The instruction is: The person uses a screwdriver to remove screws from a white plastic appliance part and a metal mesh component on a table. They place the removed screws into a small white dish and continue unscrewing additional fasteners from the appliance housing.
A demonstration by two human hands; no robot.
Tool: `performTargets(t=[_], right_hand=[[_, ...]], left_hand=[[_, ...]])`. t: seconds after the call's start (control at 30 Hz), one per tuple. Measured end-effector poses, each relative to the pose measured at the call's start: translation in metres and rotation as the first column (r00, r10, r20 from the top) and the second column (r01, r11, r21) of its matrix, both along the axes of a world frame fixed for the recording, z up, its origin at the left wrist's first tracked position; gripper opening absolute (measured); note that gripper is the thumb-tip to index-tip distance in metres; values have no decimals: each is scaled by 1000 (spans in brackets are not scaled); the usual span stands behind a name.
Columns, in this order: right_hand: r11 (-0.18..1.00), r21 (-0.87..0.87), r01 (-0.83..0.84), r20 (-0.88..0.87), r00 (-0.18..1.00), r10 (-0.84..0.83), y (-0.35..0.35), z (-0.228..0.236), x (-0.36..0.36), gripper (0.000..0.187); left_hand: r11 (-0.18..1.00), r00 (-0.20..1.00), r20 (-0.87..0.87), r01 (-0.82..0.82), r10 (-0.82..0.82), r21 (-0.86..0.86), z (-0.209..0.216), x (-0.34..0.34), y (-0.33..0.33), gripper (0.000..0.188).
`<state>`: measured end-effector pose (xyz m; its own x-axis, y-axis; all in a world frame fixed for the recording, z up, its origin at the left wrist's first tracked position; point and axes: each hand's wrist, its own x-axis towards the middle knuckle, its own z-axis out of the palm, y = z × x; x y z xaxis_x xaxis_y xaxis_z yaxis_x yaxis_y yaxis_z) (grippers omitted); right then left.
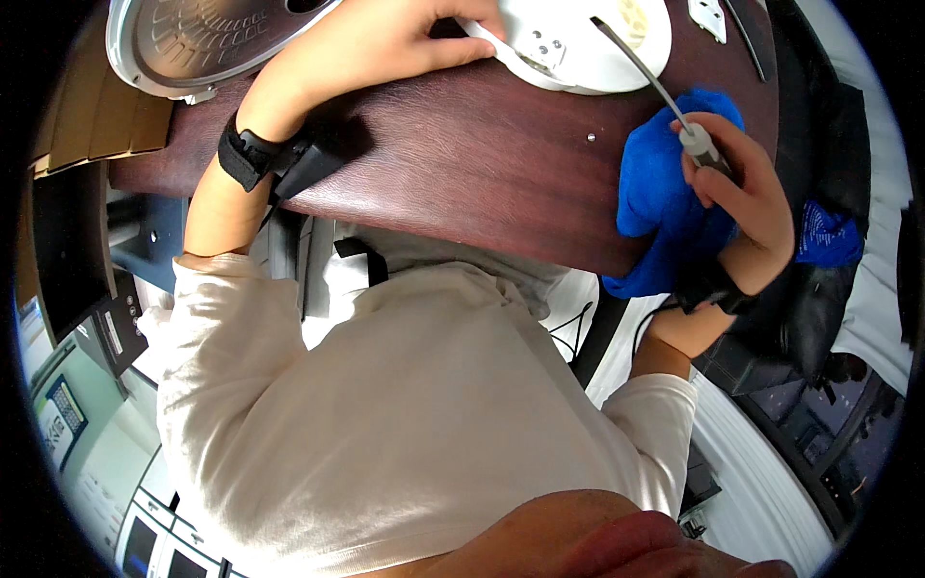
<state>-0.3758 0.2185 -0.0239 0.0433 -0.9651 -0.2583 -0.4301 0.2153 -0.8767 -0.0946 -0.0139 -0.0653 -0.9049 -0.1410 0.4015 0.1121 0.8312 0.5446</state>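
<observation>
At the far left, a brown cardboard box stands beside the dark red-brown table. Next to it, at the upper edge of the view, lies a rounded white-rimmed piece with a metallic face, partly cut off by the frame. A black strap circles the left wrist, and a black block-shaped object sits just beside it at the table's near edge. The left hand reaches across the tabletop, its thumb and fingers pinching the left edge of a white plastic part, which lies at the top middle of the table. Small round metal pieces sit together on the part's left portion. Nearer the person, a tiny silver piece lies alone on the tabletop. The right hand grasps a screwdriver by its pale handle, the shaft slanting up and left over the white plastic part; whether the tip touches it I cannot tell. Beneath that hand, a bright blue cloth drapes over the table edge. Farther right, a flat white piece and a thin dark rod lie near the table's far corner.
</observation>
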Motion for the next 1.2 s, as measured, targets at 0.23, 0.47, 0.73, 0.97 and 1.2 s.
performTargets(t=[0.23,0.47,0.73,0.97,1.2], right_hand=[[988,13,-156,-484,863,143,-19,51,11,30],[975,101,-200,-546,808,222,-48,70,28,26],[954,63,-292,-612,744,268,-55,64,25,26],[958,84,-274,-608,748,267,-56,69,31,25],[959,121,-257,-620,734,276,-58,75,34,24]], left_hand=[[996,998,8,66,-66,57,3,0,5,12],[995,996,-34,83,-81,54,1,2,3,12],[994,994,-60,91,-87,65,-1,2,2,11],[995,995,-59,79,-75,62,0,3,2,10],[998,998,-47,42,-44,-52,-7,3,7,18]])
